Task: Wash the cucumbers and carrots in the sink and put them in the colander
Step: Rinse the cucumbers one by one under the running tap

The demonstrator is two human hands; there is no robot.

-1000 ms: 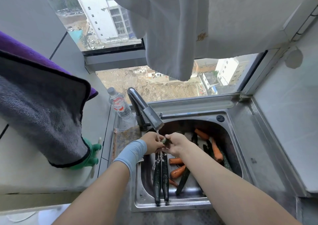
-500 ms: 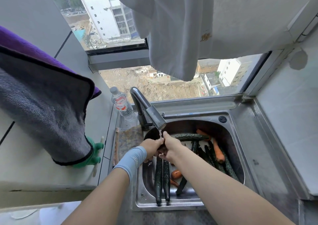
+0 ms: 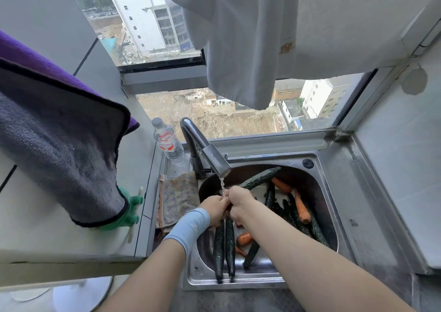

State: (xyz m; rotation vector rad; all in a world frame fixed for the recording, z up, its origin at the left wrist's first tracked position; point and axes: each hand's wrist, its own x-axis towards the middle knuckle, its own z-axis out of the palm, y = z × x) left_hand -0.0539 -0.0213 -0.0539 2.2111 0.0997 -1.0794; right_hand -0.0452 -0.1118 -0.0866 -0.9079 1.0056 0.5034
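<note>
Half a second on, the dark, knobbly cucumber (image 3: pixel 260 178) had swung from lying level across the basin to slanting toward the upper right, its tip near the back wall. A limp white cloth (image 3: pixel 238 37) hung across the top of the frame, and a plush grey towel (image 3: pixel 59 149) with black edging draped at the left. At lower centre sat the rounded stainless-steel sink (image 3: pixel 238 280), dull and wet. Its curved chrome faucet (image 3: pixel 210 154) let a thin stream (image 3: pixel 222 185) fall onto the knuckles. In the basin two long cucumbers (image 3: pixel 224 247) leaned side by side on the front rim, with others and smooth orange carrots (image 3: pixel 301 208) heaped at the right. A frayed dishcloth (image 3: pixel 177 197) lay left of the basin, a clear plastic bottle (image 3: pixel 168 142) behind it. The right hand (image 3: pixel 238 202) was clamped round the slanted cucumber's near end. The left hand (image 3: pixel 214 208) had its fingers curled against the right's. I could not tell whether it gripped anything.
</note>
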